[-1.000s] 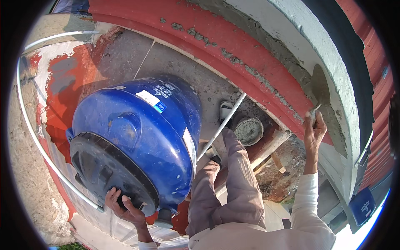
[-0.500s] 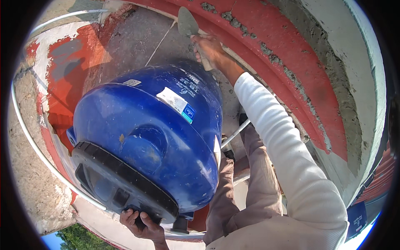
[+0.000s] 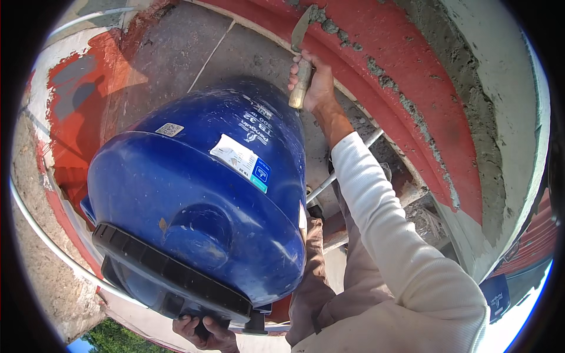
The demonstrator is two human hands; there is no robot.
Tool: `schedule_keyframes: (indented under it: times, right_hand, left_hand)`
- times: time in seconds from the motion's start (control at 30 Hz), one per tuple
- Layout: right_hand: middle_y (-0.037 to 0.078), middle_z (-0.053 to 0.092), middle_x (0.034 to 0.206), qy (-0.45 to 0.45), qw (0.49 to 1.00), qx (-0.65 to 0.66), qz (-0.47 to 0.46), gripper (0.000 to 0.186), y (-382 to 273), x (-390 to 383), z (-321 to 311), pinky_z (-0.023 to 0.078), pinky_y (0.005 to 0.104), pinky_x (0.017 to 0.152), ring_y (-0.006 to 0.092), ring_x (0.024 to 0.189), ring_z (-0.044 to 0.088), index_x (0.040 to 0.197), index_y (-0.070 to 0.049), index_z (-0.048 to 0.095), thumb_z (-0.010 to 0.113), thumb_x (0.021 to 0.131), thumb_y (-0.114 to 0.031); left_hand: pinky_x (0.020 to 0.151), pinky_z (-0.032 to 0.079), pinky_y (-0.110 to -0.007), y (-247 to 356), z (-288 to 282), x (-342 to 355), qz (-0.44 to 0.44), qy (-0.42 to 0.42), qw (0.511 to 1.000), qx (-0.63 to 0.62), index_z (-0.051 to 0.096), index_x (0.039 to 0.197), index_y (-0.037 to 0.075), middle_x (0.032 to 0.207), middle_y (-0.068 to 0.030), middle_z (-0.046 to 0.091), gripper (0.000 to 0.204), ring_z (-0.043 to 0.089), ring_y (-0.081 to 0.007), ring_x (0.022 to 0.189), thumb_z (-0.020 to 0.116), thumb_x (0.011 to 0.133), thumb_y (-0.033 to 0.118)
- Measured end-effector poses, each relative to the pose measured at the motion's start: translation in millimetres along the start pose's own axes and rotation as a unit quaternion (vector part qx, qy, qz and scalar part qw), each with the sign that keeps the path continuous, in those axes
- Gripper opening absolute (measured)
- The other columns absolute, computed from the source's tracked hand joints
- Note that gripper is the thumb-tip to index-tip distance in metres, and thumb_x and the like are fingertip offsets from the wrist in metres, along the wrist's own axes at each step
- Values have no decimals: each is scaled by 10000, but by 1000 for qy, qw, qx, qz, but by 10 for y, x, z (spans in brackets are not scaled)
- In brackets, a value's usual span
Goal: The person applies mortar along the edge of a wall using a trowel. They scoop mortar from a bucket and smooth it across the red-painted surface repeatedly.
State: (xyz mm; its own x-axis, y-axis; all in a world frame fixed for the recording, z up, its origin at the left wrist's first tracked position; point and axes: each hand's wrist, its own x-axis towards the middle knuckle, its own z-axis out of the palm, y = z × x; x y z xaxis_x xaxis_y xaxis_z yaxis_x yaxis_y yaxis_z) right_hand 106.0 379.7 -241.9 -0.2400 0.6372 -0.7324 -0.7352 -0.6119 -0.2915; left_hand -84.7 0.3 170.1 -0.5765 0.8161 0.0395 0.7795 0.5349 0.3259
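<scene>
My right hand grips the wooden handle of a trowel, its narrow metal blade reaching up to the red wall, beside a line of grey mortar lumps. A large blue plastic water tank lies tilted before me, its screw-top end toward me. My left hand is wrapped around the lower edge of the tank's black lid. Where its fingers meet the lid is partly hidden.
Wet grey mortar runs along the curved wall at the right. A white pipe bends along the left, by a patch of red paint. Another thin pipe passes near my legs, and rubble lies behind them.
My right hand has moved right with the trowel, and its blade has turned edge-on near the mortar lumps. The tank appears slightly lower and further left; my left hand stays on the lid.
</scene>
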Motion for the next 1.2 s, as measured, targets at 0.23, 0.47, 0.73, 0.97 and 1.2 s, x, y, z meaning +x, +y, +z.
schedule_keyframes:
  times: [0.23,0.47,0.73,0.97,1.2]
  right_hand:
    - [86,598,725,63,997,-27,-20,290,-353,-976,-707,480,351,499,190,539,541,1022,-56,574,642,973,-333]
    - [92,637,708,97,897,-431,-13,388,-880,-883,-888,485,356,515,162,556,588,1017,30,736,659,982,-349]
    - [134,698,780,156,795,-579,-89,340,-1295,-962,-1398,535,405,618,262,605,644,994,-5,752,651,973,-330]
    - [259,767,1081,151,664,-721,-130,472,-1436,-1428,-1603,534,431,937,406,1008,733,1220,3,743,698,952,-382]
    - [282,728,1169,158,650,-731,-132,422,-1608,-1568,-1771,531,499,975,454,1097,691,1191,-39,761,679,954,-379]
  left_hand:
    - [1066,420,-497,10,-8,12,17,-7,1000,18,562,1053,72,1233,-78,521,197,504,-281,1265,639,1053,253]
    - [1082,406,-498,62,55,44,11,4,1000,3,551,1030,62,1233,-80,529,211,498,-301,1278,643,1061,249]
    - [1094,394,-491,83,48,67,25,7,997,66,531,1009,19,1236,-115,559,244,523,-315,1260,614,1071,240]
    - [1088,395,-482,142,52,59,9,20,999,39,556,1027,11,1242,-123,568,235,533,-310,1243,610,1071,235]
    - [1093,377,-486,137,74,64,-3,19,1000,22,547,995,30,1218,-107,514,248,486,-286,1266,624,1077,252]
